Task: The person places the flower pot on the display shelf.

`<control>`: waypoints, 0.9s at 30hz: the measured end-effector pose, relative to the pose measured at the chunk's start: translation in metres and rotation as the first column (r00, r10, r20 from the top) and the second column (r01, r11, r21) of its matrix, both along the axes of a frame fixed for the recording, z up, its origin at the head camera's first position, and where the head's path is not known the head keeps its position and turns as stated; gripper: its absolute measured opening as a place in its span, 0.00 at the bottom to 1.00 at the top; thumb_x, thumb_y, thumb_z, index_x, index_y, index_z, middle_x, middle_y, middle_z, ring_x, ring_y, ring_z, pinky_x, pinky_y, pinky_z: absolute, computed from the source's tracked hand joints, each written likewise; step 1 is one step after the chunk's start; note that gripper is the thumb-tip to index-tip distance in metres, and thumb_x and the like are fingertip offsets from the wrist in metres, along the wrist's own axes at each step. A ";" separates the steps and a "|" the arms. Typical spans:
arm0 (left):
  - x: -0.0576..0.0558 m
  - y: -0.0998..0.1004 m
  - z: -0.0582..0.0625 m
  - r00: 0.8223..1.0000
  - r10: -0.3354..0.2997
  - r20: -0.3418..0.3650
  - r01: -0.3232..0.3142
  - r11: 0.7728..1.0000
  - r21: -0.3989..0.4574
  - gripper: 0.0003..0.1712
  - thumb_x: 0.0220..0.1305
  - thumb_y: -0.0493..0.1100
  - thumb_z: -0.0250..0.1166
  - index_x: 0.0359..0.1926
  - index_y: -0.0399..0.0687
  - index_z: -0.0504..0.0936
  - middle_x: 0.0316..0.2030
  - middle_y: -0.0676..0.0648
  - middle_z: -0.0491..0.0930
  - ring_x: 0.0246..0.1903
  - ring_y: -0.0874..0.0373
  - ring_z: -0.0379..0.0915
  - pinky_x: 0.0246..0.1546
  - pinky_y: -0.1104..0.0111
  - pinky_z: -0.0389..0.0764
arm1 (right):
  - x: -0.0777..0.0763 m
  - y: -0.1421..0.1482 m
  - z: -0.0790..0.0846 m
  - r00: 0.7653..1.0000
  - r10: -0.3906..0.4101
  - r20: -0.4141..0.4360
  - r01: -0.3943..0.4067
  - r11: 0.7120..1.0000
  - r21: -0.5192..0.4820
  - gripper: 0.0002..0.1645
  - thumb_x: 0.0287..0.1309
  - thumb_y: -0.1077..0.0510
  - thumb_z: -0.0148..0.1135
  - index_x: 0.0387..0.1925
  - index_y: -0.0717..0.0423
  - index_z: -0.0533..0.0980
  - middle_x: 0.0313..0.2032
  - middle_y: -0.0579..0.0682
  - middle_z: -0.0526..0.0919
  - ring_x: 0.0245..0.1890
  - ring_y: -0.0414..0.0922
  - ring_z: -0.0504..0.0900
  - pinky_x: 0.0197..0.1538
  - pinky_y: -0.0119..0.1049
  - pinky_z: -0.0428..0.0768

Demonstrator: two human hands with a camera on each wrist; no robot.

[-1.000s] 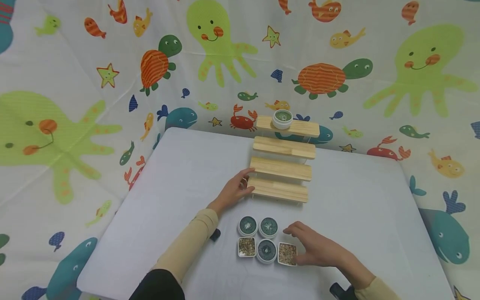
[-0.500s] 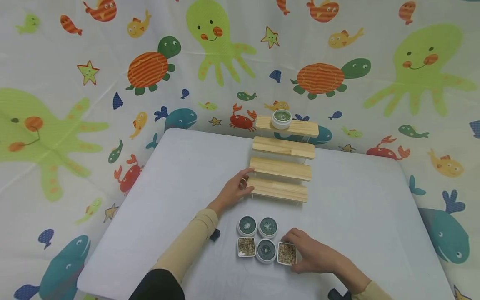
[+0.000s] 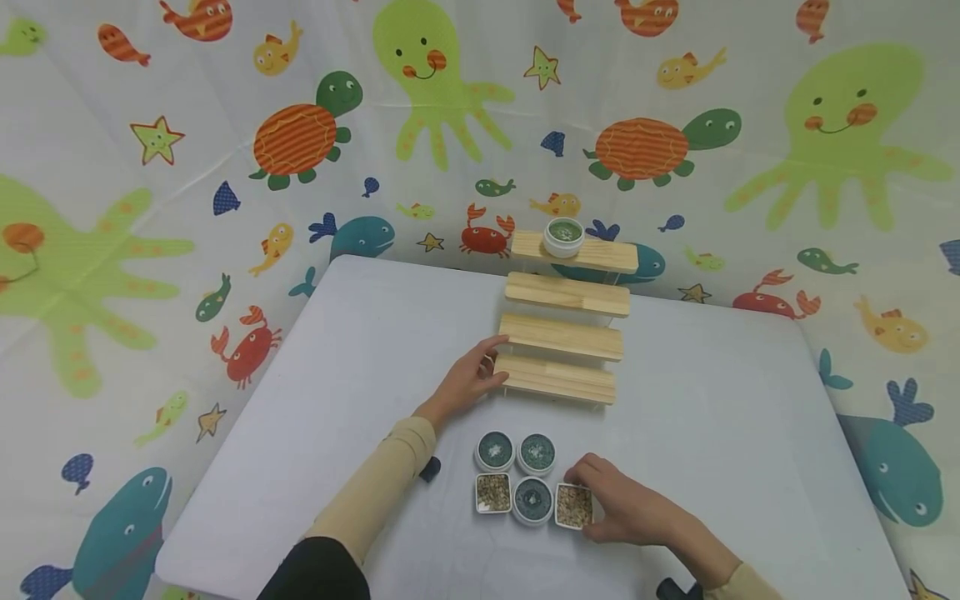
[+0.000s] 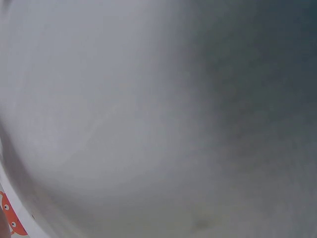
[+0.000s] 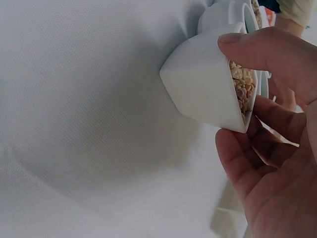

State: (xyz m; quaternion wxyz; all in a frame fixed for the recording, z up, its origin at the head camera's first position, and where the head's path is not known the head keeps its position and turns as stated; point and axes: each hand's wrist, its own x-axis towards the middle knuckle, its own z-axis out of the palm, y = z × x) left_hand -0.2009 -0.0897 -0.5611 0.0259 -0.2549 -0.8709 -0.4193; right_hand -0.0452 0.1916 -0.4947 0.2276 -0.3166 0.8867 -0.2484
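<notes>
My left hand (image 3: pixel 467 385) steadies a tiered wooden display stand (image 3: pixel 558 336) by its left end, thumb at the lowest board and forefinger at the one above; its other fingers are partly hidden. With thumb and fingers on opposite sides, my right hand (image 3: pixel 626 502) grips a small white square pot (image 3: pixel 573 507) of tan pebbles. In the right wrist view, the thumb lies over the rim of this pot (image 5: pixel 203 82) and the fingers bend around the far side. Beside it stand a round pot with a dark green top (image 3: pixel 533 501) and another square pebble pot (image 3: pixel 493 493).
Two more round green-topped pots, one at the left (image 3: pixel 495 451) and one at the right (image 3: pixel 537 453), stand behind these. A white round pot (image 3: pixel 564 237) sits on the top board. A sea-animal curtain (image 3: pixel 450 108) hangs behind the white table (image 3: pixel 360 350). The left wrist view is mostly blurred.
My right hand has lowered slightly and closed its thumb and fingers around the right-hand square pot. My left hand has stayed at the stand. The pots have not moved.
</notes>
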 end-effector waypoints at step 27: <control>-0.005 0.009 -0.002 1.000 0.012 -0.024 -0.012 1.000 -0.001 0.37 0.59 0.49 0.63 0.66 0.66 0.56 0.40 0.49 0.74 0.35 0.59 0.73 0.37 0.69 0.76 | -0.016 0.015 -0.002 0.985 -0.009 -0.173 0.004 1.000 -0.031 0.32 0.35 0.56 0.68 0.48 0.52 0.70 0.45 0.41 0.70 0.45 0.36 0.69 0.48 0.33 0.75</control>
